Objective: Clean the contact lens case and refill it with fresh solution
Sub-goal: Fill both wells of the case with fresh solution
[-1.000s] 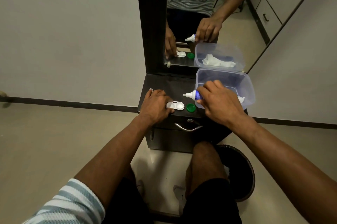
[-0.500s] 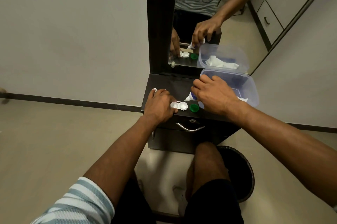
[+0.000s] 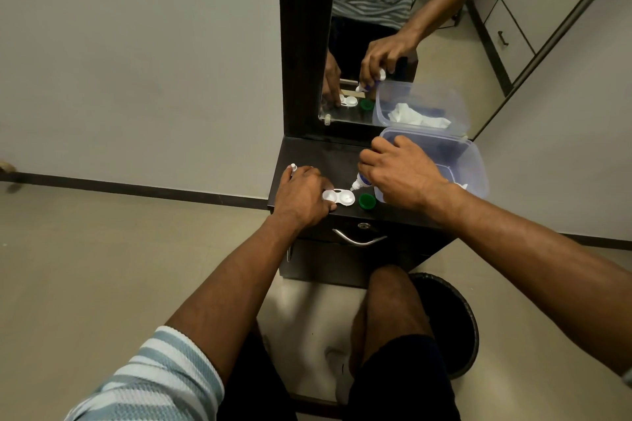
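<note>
Left hand (image 3: 301, 196) pins the open lens case (image 3: 339, 197) to the counter (image 3: 328, 160), fingers pinching its edge; right hand (image 3: 400, 174) grips the tilted solution bottle (image 3: 360, 181), nozzle over the right well.

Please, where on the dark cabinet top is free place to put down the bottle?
Bare top lies between the mirror frame and the left hand. The front is crowded: case, green cap, right hand gripping the bottle. The tub fills the right side.
</note>
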